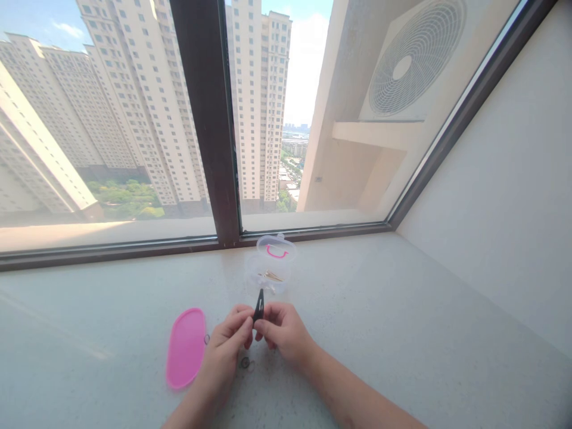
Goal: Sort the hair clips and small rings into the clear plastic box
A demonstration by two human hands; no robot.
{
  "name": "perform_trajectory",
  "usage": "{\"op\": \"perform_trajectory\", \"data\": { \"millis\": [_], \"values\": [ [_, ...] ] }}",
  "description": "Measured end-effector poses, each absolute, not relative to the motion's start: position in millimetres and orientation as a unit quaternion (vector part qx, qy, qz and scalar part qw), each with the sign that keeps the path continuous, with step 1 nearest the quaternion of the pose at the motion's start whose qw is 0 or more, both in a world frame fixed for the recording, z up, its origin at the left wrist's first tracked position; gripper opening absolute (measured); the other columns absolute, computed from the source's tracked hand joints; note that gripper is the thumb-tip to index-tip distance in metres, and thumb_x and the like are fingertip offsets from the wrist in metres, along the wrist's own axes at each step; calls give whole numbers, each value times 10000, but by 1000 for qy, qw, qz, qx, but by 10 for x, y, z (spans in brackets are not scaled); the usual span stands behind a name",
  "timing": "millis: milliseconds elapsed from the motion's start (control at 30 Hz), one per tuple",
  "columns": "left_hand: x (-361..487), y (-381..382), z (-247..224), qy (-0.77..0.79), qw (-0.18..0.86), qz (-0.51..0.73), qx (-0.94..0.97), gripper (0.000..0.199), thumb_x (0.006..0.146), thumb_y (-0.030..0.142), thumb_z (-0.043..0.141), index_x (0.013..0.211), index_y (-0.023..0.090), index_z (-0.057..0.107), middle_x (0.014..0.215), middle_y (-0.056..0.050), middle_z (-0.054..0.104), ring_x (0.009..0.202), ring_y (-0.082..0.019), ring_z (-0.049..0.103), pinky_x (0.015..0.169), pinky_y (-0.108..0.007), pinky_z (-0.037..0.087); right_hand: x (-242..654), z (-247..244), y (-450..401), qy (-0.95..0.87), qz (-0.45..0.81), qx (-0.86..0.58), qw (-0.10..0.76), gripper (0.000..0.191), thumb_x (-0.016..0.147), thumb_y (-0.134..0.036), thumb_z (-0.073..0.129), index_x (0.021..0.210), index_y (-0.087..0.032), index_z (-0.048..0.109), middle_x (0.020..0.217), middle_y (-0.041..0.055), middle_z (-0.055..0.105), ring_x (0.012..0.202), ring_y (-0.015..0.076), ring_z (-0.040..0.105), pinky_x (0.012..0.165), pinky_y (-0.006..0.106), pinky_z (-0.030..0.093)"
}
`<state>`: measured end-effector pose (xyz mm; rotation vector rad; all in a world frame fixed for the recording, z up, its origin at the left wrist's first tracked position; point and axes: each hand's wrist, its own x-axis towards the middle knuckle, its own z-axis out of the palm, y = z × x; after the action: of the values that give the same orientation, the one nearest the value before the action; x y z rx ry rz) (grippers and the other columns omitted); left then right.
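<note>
A black hair clip [260,304] points upward between my two hands, its lower end pinched in the fingers. My left hand [230,333] is closed on its left side, and my right hand [283,330] is closed on its right side. Just beyond the clip stands a clear plastic box [286,275] with its lid [260,241] raised and a pink handle on it. Thin light-brown sticks [271,276] lie inside. Small dark rings [245,362] rest on the sill below my hands.
A pink oval tray [186,348] lies left of my left hand, with a small dark ring [207,339] at its right edge. The pale sill [402,333] meets a dark window frame [313,233] behind and a white wall [504,208] at right.
</note>
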<state>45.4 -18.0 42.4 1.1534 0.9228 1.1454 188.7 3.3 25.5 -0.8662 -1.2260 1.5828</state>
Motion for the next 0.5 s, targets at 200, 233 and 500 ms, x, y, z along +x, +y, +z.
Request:
{"op": "perform_trajectory", "data": {
  "millis": [200, 233, 500],
  "values": [
    [482, -174, 441, 371, 695, 481, 384, 309, 799, 413, 634, 921, 143, 720, 701, -30, 534, 616, -132, 473, 585, -255, 384, 1890, 243, 34, -514, 661, -330, 436, 341, 625, -377, 784, 603, -134, 547, 549, 9, 597, 462, 89, 496, 404, 182, 323],
    [487, -172, 432, 374, 701, 484, 368, 319, 772, 417, 664, 923, 141, 719, 695, -32, 549, 613, -132, 481, 587, -255, 390, 1889, 239, 37, -510, 661, -335, 437, 344, 619, -378, 788, 604, -136, 544, 542, 3, 591, 453, 85, 490, 402, 182, 326],
    [495, -178, 473, 376, 724, 515, 264, 315, 658, 358, 794, 882, 155, 706, 551, 48, 440, 520, -73, 408, 469, -176, 317, 1917, 246, 62, -469, 663, -353, 464, 327, 659, -400, 756, 660, -143, 554, 536, -9, 608, 386, 53, 424, 393, 179, 284]
  ]
}}
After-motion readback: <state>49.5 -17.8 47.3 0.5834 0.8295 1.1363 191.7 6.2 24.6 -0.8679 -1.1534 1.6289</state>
